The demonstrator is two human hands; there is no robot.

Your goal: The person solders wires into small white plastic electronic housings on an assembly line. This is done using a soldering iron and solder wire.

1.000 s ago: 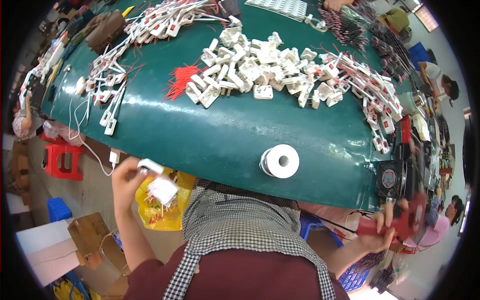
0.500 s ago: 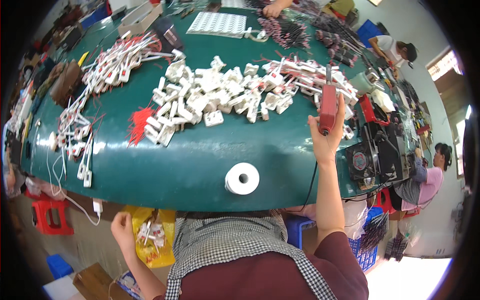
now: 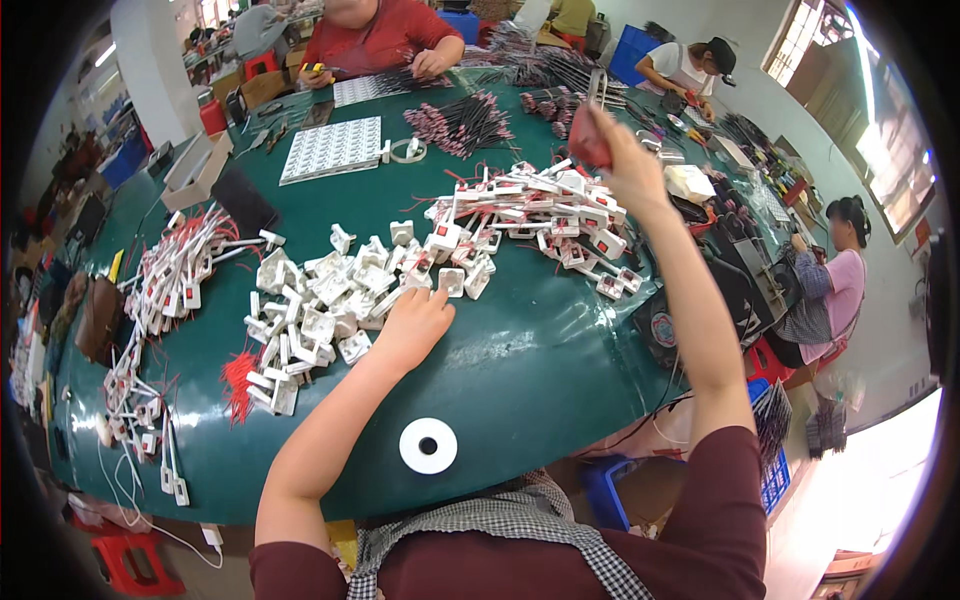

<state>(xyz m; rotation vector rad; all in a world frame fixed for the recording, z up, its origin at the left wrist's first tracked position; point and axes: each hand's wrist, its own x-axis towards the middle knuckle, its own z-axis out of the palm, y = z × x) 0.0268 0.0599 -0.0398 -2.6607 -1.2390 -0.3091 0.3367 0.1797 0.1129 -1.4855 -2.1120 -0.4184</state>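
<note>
My right hand point(image 3: 632, 165), raised at the far right of the table, is closed around a red hand tool point(image 3: 588, 138) with a metal tip; a cord was visible at its lower end earlier. My left hand point(image 3: 418, 322) reaches to the near edge of a heap of white plastic housings point(image 3: 330, 290). Its fingers are slightly bent and apart, with the tips beside a loose white housing point(image 3: 452, 282); no held thing shows. Beyond it lies a pile of white pieces with red switches and red wires point(image 3: 540, 210).
A white roll point(image 3: 428, 446) stands near the front edge. Red wires point(image 3: 238, 385) and more wired white pieces point(image 3: 185, 280) lie left. Farther back are a white tray point(image 3: 330, 150) and dark wire bundles point(image 3: 460, 125). A black machine point(image 3: 735, 265) stands right; co-workers sit around the table.
My view has tilted up and shifted. My left hand has come from beside the table to the white housings. My right hand has carried the red tool farther across the table.
</note>
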